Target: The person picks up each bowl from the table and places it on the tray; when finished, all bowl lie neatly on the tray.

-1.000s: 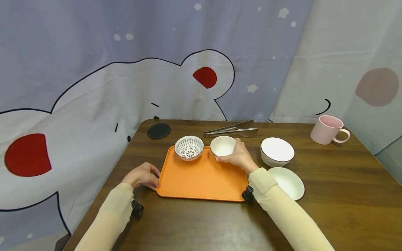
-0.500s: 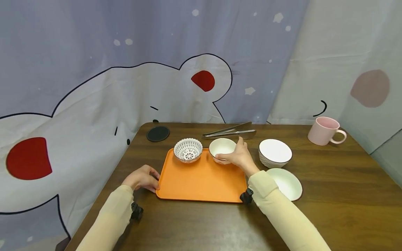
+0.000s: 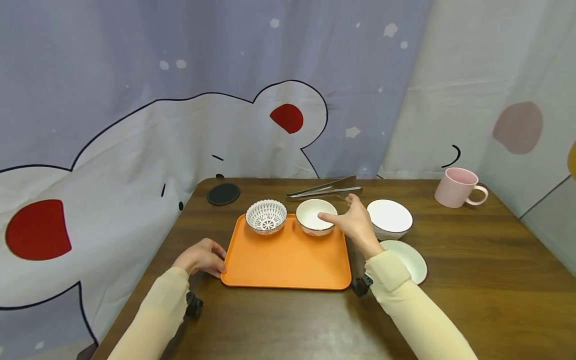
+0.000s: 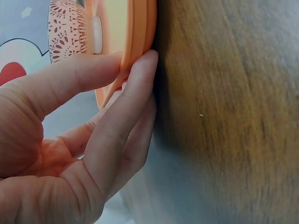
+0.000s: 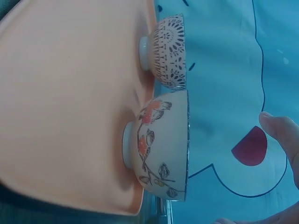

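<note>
An orange tray (image 3: 288, 262) lies on the table in the middle of the head view. At its left edge, my left hand (image 3: 202, 257) pinches the rim, thumb above and fingers beneath, as the left wrist view shows at the tray's edge (image 4: 140, 28). A scalloped bowl with a dark pattern (image 3: 266, 218) stands at the tray's back left. Beside it, at the back right, is a cream bowl (image 3: 310, 215) whose outside bears a flower branch in the right wrist view. My right hand (image 3: 357, 225) is spread beside this bowl, holding nothing, its thumb overlapping the rim in the head view.
Right of the tray stand a white textured bowl (image 3: 389, 217) and a shallow pale dish (image 3: 409, 260). A pink mug (image 3: 456, 187) is at the far right. Metal cutlery (image 3: 324, 189) lies behind the tray, and a black round coaster (image 3: 223, 194) at the back left.
My right hand has let go of the cream flower bowl and drawn away to the right. The bowl now stands on the tray by itself. My left hand keeps its grip on the tray.
</note>
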`<action>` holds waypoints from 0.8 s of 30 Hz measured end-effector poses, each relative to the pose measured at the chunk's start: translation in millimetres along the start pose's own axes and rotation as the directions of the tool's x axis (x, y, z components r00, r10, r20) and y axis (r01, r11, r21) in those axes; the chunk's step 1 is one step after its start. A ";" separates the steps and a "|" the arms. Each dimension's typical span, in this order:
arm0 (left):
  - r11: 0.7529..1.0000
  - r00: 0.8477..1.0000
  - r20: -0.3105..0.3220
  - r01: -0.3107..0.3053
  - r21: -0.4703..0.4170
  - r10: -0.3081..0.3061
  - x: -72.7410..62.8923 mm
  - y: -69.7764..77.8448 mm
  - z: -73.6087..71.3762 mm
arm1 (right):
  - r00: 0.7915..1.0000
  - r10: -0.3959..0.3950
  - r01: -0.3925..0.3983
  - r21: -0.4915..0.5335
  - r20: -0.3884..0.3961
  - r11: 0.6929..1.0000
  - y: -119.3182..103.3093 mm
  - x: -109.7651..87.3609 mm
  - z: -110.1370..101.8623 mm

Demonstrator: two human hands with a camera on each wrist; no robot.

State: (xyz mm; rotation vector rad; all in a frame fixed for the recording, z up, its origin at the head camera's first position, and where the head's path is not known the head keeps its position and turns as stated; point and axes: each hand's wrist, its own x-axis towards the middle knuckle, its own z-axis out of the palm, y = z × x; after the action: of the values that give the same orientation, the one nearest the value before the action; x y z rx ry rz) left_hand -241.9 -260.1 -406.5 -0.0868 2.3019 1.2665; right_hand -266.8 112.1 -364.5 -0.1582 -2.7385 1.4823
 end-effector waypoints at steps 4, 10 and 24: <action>1.000 1.000 0.004 -0.004 0.001 0.004 0.1 -0.6 0.0 | 0.999 -0.031 0.032 0.004 -0.016 0.999 2.5 -2.3 -2.9; 1.000 1.000 0.004 -0.002 0.009 0.002 -1.3 1.2 -0.1 | 0.999 -0.040 0.041 0.018 -0.015 0.999 5.1 -6.6 -7.1; 1.000 1.000 0.003 0.006 0.014 -0.006 -2.7 2.4 -0.4 | 0.999 -0.052 0.052 -0.022 0.001 0.998 16.9 -20.9 -17.4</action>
State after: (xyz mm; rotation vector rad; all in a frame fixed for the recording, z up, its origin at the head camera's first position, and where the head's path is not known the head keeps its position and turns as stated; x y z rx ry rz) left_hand -240.4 -259.6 -403.2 -0.0869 2.3058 1.2469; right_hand -243.5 133.7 -368.5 -0.0870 -2.7379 1.4397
